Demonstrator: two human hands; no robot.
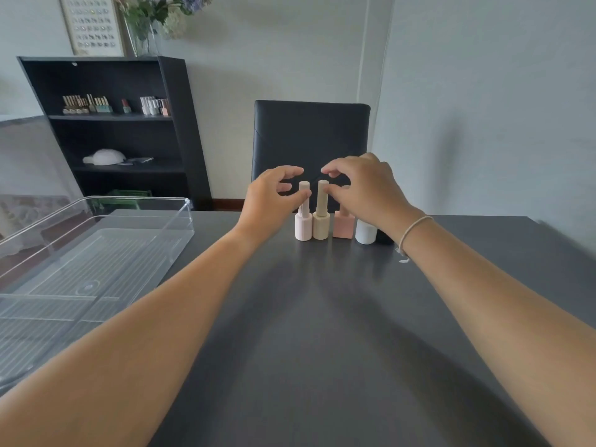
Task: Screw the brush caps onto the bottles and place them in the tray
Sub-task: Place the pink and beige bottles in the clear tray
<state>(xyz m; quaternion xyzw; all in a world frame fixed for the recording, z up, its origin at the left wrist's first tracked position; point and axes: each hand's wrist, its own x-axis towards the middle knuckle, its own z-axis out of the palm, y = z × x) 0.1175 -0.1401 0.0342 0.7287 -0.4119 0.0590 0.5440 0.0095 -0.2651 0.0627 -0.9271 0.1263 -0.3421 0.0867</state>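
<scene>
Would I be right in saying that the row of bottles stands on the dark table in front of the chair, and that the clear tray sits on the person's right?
Not quite: the head view shows the clear tray on the person's left, not the right. The rest holds: the row of bottles stands on the dark table in front of the chair.

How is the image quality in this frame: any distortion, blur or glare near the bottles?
Head view: wide-angle bending curves the table edges and forearms; soft light casts faint arm shadows; pale bottles and both hands look slightly soft; the clear tray shows mild reflections, no harsh glare.
</scene>
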